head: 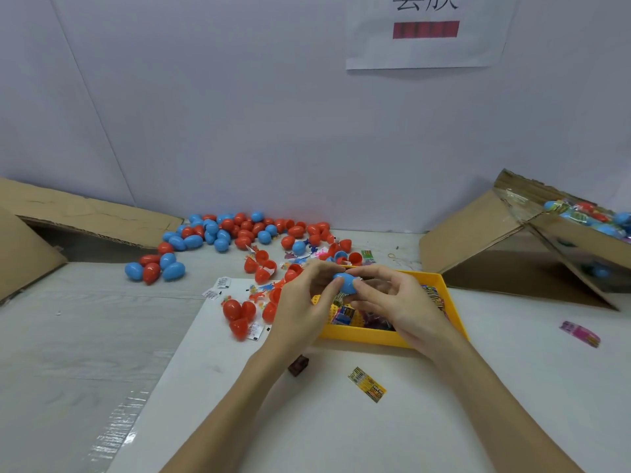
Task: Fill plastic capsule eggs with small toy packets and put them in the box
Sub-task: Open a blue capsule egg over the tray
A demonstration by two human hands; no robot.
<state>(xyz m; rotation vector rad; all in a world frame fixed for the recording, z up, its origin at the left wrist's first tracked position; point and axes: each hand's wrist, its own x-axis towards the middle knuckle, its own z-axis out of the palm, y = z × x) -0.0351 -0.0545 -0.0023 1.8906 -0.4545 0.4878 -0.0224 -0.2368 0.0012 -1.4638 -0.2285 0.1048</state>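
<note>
**Blue capsule egg held in both hands above the tray**

I am observing the blue capsule egg point(345, 282) being held between both hands, just above the far end of the yellow tray point(362, 332) of toy packets. The left hand point(304, 298) is gripping it from the left, its fingers point(336, 285) curled round the shell; the right hand point(392, 298) is pinching the right side with thumb and fingertips. I cannot tell whether the halves are fully seated.

I am judging the egg light, stiff, smooth and liable to slip; a hold on each half, away from the seam, is looking soundest for pressing it closed.

The cardboard box point(512, 233) already holding eggs is lying well apart to the right. Loose red and blue eggs point(218, 233) are lying across the worktop point(444, 421) beyond the hands.
</note>
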